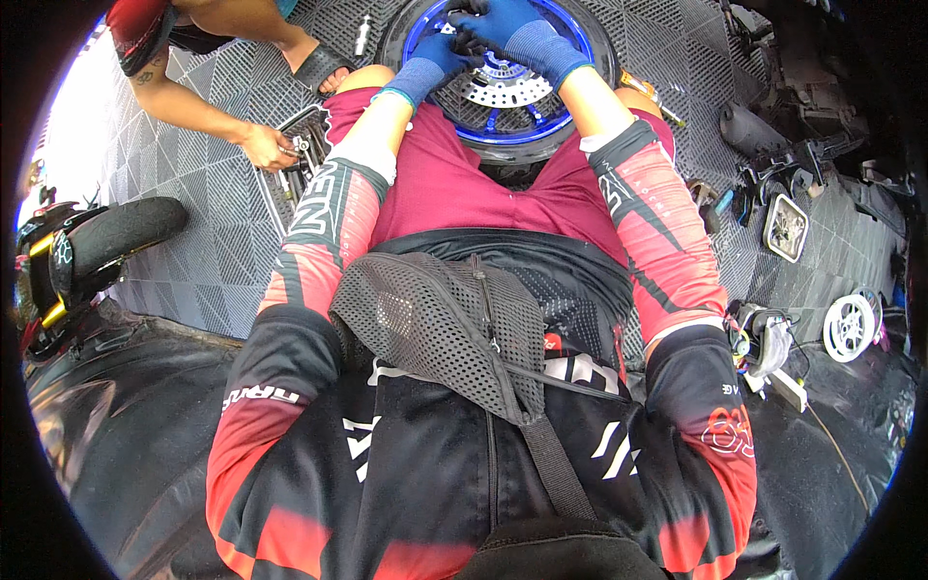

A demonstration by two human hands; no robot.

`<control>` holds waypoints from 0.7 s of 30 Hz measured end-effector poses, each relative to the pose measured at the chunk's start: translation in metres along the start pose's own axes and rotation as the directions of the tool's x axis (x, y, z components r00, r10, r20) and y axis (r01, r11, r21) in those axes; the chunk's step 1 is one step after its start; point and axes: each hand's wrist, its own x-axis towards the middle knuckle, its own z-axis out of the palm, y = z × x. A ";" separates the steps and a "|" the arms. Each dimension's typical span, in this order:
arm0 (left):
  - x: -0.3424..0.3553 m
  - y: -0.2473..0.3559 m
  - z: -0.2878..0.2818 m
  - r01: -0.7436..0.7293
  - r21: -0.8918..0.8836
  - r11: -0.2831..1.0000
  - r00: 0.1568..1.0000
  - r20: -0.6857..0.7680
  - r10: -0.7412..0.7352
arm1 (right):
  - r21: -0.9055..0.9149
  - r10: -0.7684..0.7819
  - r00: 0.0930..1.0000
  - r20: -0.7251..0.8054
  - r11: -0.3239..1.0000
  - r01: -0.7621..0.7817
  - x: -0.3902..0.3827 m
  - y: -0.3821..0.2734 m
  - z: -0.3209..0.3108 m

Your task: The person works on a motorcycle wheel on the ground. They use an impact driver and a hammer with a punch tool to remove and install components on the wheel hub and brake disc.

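A motorcycle wheel [600, 70] with a black tyre and blue rim lies flat on the floor between my knees, with a perforated silver brake disc [510, 94] on its upper face. Over its hub, my left hand [433, 62] comes in from the left in a blue glove with dark fingertips, its fingers curled. My right hand [512, 29], gloved alike, reaches down from the other side, fingers bent close to the left ones. Whatever lies between the fingertips is too small and covered to make out. The picture's upper edge cuts off part of the wheel.
At left, another person's hand [270, 148] is among metal tools in a tray [281, 184]. A yellow-handled tool [641, 87] lies right of the wheel. Farther right are a metal tray [785, 230] and a white wheel [849, 329]. A motorcycle tyre [130, 232] stands at left.
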 end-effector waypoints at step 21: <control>-0.028 0.005 -0.007 -0.065 0.011 0.998 0.972 -0.225 0.065 | 0.322 -0.261 0.965 0.030 0.916 0.238 -0.017 0.001 -0.008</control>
